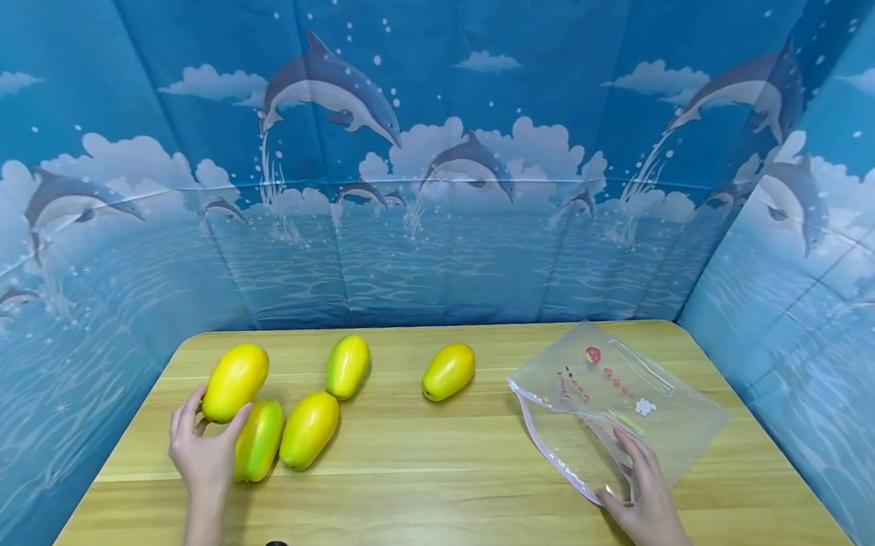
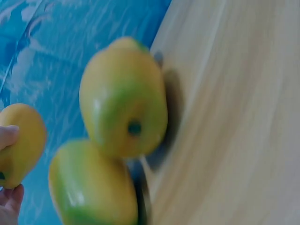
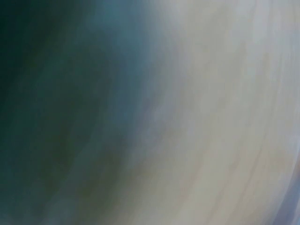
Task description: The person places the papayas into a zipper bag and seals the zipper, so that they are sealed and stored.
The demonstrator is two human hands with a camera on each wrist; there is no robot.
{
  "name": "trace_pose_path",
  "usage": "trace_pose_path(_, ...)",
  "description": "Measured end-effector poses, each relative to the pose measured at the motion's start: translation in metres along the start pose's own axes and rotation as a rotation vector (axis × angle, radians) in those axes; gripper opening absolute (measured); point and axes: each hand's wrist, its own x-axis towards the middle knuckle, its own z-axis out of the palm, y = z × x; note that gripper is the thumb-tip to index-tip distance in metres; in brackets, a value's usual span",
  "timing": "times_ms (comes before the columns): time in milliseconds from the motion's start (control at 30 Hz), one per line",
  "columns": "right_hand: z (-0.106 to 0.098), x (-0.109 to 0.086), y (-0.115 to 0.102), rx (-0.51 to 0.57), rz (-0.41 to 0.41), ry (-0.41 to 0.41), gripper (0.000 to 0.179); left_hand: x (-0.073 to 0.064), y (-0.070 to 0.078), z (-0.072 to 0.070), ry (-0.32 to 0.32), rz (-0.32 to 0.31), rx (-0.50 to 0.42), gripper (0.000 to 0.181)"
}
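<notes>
Left hand [image 1: 200,446] grasps a yellow fruit [image 1: 235,382], likely firm, slippery, best held mid-body; right hand [image 1: 646,497] touches the bag [image 1: 679,425] ahead, grip unclear.

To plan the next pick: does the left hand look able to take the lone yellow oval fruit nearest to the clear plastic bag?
Probably not: the left hand holds another glossy yellow oval fruit, so its grip is taken; nothing covers the lone fruit.

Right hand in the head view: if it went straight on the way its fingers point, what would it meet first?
The clear plastic bag: it lies directly ahead of the right hand, which appears to be at its opening already, though exact contact is hard to judge.
</notes>
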Motion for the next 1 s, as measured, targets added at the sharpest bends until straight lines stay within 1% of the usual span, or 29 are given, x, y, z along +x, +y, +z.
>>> trace_pose_path(233,0.0,-0.001,0.0,-0.001,0.015,-0.005,0.102,-0.013,0.017,0.024,-0.1,0.13,-0.077,0.061)
trace_pose_path(533,0.001,-0.001,-0.001,-0.007,0.042,-0.013,0.104,-0.034,0.038,0.051,-0.252,0.168,-0.15,0.06)
trace_pose_path(700,0.001,-0.001,-0.003,-0.011,0.043,-0.01,0.103,-0.046,0.046,0.065,-0.322,0.17,-0.159,0.059)
trace_pose_path(800,0.001,0.0,-0.003,-0.013,0.042,-0.008,0.103,-0.054,0.046,0.074,-0.35,0.186,-0.167,0.059)
trace_pose_path(1000,0.001,0.001,-0.003,-0.001,0.009,-0.006,0.103,-0.071,0.048,0.092,-0.388,0.264,-0.179,0.06)
